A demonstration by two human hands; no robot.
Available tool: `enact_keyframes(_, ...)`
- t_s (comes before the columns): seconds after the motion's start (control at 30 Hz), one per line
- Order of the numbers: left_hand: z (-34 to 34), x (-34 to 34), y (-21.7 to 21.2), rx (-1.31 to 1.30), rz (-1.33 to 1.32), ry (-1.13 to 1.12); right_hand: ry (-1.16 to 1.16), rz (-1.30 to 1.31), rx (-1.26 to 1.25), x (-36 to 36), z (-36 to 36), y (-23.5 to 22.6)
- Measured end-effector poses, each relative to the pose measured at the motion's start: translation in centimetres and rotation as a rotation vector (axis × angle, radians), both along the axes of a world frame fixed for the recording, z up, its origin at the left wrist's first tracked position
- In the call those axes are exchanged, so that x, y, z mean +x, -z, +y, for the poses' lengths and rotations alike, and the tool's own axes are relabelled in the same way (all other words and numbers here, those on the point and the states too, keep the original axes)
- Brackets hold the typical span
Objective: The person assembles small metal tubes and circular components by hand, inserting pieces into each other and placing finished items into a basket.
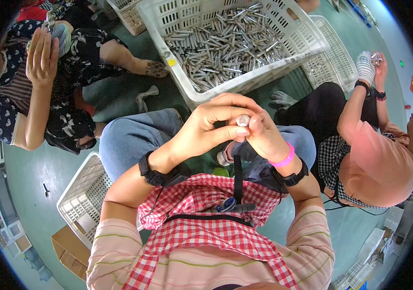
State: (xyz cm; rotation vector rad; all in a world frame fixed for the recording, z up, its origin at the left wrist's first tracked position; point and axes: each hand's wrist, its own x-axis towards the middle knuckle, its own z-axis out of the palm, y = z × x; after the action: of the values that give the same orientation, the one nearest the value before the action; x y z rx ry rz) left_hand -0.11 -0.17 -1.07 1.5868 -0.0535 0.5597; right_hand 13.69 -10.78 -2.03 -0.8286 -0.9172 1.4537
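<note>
Above my lap my hands meet around a short silvery metal tube (243, 121), seen nearly end-on. My left hand (213, 121) is closed on it, with the thumb and index finger pinching near its visible end. My right hand (267, 136) is closed against the other side, its thumb beside the same end. Most of the tube's length is hidden by my fingers. Just beyond my hands stands a white plastic crate (194, 95) holding a heap of similar metal tubes (230, 43).
Co-workers sit to the left and right, one raising a bare hand (42, 58), the other a gloved hand (366, 67) near shiny metal pieces. Another white crate (83, 193) and a cardboard box (68, 251) stand at my left. A glove (282, 99) lies near the crate.
</note>
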Motion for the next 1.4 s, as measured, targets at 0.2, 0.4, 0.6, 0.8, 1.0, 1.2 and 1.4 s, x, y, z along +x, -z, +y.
enact_keyframes(0.2, 0.4, 0.0, -0.5, 0.183, -0.027, -0.056, 0.050, -0.176, 0.024, 0.0, -0.1, -0.2)
enact_keyframes(0.4, 0.2, -0.1, -0.4, 0.478, -0.018, -0.278, 0.118, -0.195, 0.047, -0.1, -0.1, -0.7)
enact_keyframes(0.6, -0.8, -0.3, -0.8, 0.337, -0.055, -0.556, 0.147, -0.254, 0.115, 0.1, 0.1, -0.9)
enact_keyframes(0.8, -0.4, -0.6, -0.4, 0.536, -0.086, -0.478, 0.268, -0.357, 0.107, 0.1, 0.0, -1.1)
enact_keyframes(1.0, -0.6, -0.3, -0.4, 0.415, -0.082, -0.536, 0.303, -0.443, 0.170, -0.2, 0.1, -1.7)
enact_keyframes(1.2, -0.4, -0.3, 0.2, 0.230, -0.058, -0.350, 0.250, -0.462, 0.104, -0.4, -0.2, -2.1)
enact_keyframes(1.4, -0.2, -0.1, 0.3, 0.261, -0.062, -0.343, 0.209, -0.436, 0.082, -0.2, -0.3, -1.7)
